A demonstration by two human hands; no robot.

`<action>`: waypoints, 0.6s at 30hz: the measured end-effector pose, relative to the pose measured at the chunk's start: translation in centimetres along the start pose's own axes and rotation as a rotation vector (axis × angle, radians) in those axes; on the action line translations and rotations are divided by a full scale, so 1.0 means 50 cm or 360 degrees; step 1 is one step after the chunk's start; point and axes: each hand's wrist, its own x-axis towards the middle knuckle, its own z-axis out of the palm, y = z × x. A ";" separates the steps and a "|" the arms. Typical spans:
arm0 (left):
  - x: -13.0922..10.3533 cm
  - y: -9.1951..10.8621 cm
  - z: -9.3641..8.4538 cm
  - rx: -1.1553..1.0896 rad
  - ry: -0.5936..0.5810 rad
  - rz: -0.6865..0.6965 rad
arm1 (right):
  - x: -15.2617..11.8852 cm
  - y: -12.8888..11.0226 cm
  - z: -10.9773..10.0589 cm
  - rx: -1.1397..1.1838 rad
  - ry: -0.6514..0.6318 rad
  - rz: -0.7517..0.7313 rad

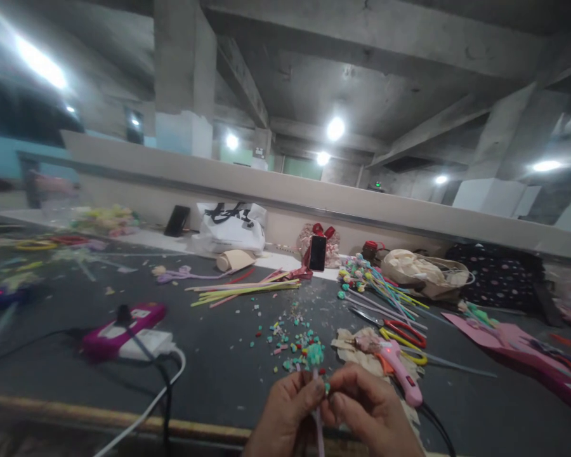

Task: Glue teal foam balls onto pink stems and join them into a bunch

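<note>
Between the fingers of my left hand (288, 409) is a pale pink stem, upright, topped by a teal flower head (315, 355) made of small bits. My right hand (364, 406) is pinched close beside it, with a small teal piece (327, 386) at its fingertips. The two hands nearly touch at the table's front edge. Just beyond them lie many small loose teal, red and pink pieces (290, 336). To the right of my right hand, a pink glue gun (400, 371) rests on a crumpled beige sheet (347, 349).
Scissors with red handles (404, 333) lie behind the glue gun. Finished stems (361, 276) are bunched at the back right, and pastel sticks (247, 290) at the middle. A magenta power strip (145, 315) with cables stands left. A phone (317, 254) leans upright near a white bag (233, 228).
</note>
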 end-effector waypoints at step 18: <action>0.005 -0.011 -0.018 0.0408 -0.0006 -0.0022 | 0.002 -0.011 -0.013 -0.0697 0.0071 0.0179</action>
